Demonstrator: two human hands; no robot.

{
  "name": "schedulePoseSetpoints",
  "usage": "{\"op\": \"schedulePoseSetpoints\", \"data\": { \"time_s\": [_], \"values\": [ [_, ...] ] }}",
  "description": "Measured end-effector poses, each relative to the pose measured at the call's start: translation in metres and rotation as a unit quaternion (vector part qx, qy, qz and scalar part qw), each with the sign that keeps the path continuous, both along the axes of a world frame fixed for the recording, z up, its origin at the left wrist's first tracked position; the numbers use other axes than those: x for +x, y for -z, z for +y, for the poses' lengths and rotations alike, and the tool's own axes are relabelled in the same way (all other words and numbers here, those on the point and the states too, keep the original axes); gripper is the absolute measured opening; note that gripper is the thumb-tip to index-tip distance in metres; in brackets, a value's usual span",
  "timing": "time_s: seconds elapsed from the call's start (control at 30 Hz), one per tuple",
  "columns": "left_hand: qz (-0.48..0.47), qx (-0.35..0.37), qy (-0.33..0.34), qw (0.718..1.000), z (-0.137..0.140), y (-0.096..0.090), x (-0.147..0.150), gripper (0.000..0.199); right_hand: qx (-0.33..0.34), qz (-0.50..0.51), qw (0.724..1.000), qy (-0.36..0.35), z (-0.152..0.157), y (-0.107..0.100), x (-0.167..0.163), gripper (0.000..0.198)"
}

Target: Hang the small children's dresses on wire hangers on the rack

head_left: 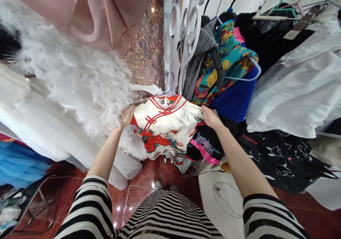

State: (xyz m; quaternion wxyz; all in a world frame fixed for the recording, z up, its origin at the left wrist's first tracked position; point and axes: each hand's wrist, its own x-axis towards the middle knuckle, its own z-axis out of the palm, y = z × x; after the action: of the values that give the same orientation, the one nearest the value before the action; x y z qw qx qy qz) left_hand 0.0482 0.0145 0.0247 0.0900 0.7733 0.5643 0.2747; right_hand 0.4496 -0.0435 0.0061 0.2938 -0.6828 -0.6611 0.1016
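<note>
A white dress [170, 121] with red piping, red knot buttons and a red and green print hangs in front of me on a purple hanger [172, 82]. My left hand [127, 117] grips its sleeve on the left side, fingers closed on the cloth. On the other side my right hand [211, 117] pinches the opposite sleeve edge, so the top of the garment is spread between both hands. The hanger's hook sits close to a white scrolled metal frame [193, 29]; whether it hooks onto the frame is hard to make out.
White feathered clothing [87, 75] and a pink satin garment [90, 15] crowd the left. To the right hang a teal floral garment [226, 54] and a white satin dress [298, 93]. A white lid-like surface [223, 200] stands low on the red tiled floor [141, 200].
</note>
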Motion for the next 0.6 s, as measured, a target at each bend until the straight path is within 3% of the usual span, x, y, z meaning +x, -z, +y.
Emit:
{"op": "schedulePoseSetpoints", "data": {
  "time_s": [0.27, 0.43, 0.6],
  "values": [
    [0.014, 0.031, -0.022, 0.999, -0.003, -0.006, 0.009, 0.034, 0.071, 0.100, 0.991, 0.043, -0.002, 0.008, 0.000, 0.029],
    [0.062, 0.066, -0.073, 0.993, -0.002, -0.006, 0.023, 0.028, 0.051, 0.150, 0.980, 0.121, 0.006, 0.012, -0.011, 0.030],
    [0.065, 0.050, -0.048, 0.995, 0.001, -0.005, 0.035, 0.033, 0.029, 0.151, 0.978, 0.143, 0.018, 0.019, -0.013, 0.042]
  ]
}}
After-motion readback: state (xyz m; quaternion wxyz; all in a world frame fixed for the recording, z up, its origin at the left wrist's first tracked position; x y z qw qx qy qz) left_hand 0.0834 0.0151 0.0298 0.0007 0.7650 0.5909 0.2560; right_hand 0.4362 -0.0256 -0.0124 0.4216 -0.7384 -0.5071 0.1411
